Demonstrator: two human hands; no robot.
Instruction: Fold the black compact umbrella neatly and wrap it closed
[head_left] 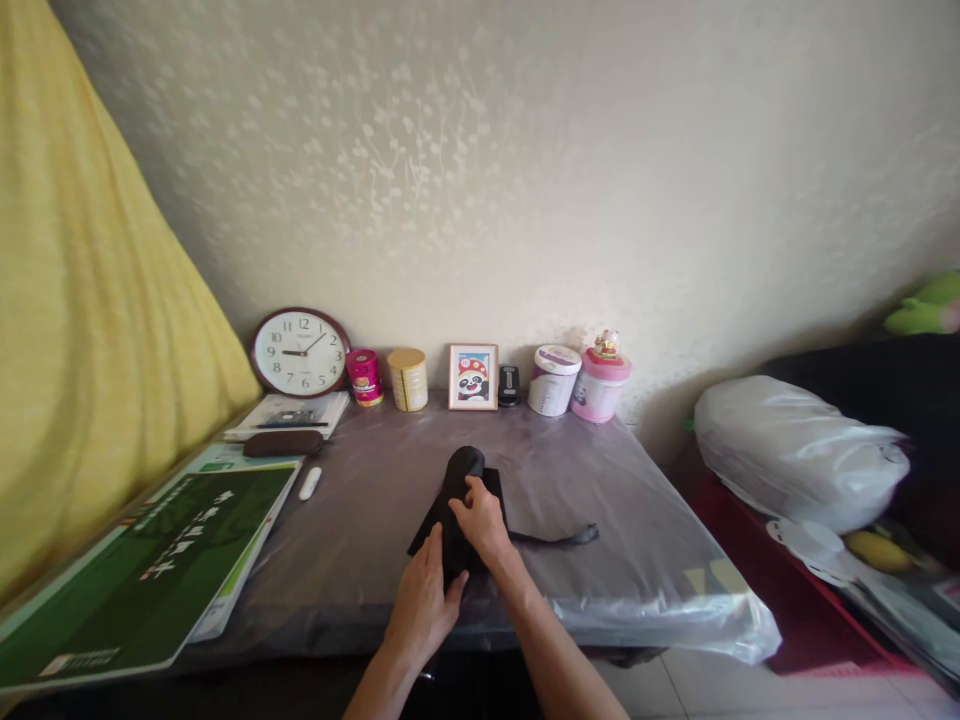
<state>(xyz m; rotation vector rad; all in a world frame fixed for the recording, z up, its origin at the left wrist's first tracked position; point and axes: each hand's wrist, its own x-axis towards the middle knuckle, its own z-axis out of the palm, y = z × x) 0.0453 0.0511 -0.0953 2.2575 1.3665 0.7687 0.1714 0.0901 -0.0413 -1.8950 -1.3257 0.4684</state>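
A black rolled cloth bundle (466, 464) lies on the plastic-covered table in front of me, its rounded end pointing toward the wall. Loose flaps of cloth spread at its sides, and a thin black strap (559, 540) trails off to the right. My left hand (426, 592) holds the near left side, thumb and fingers around the cloth. Over the top and right side, my right hand (481, 515) grips the bundle with bent fingers. The hands cover its near part, so I cannot make out exactly what it is.
Green books (172, 560), a brown case (283, 443) and a white stick-like item (310, 484) lie left. Along the wall stand a clock (301, 352), several tins and tubs, and a framed panda picture (473, 378). A white plastic bag (795, 450) sits right, beyond the table edge.
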